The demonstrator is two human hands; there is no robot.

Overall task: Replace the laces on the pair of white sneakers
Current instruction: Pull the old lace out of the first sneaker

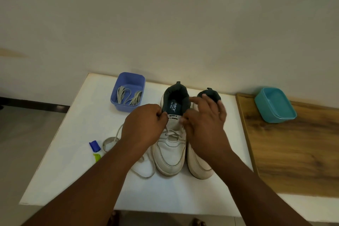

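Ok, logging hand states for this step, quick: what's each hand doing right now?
Left hand: fingers curled, pinching the lace at the top of the left sneaker.
Right hand: over the same sneaker's tongue; whether it grips anything cannot be told.

I see dim, warm, even indoor light with no clear source. Soft shadows sit behind the purple tub [127, 93] and under the sneakers [171, 145]. Edges bow from the wide lens; my fingers [197, 99] blur slightly, with no glare.

White sneakers [171, 152] w/ dark lining, ctr frame; grey laces [128, 96] in purple tub [140, 80]; teal tub [275, 105] right; white table [77, 152].
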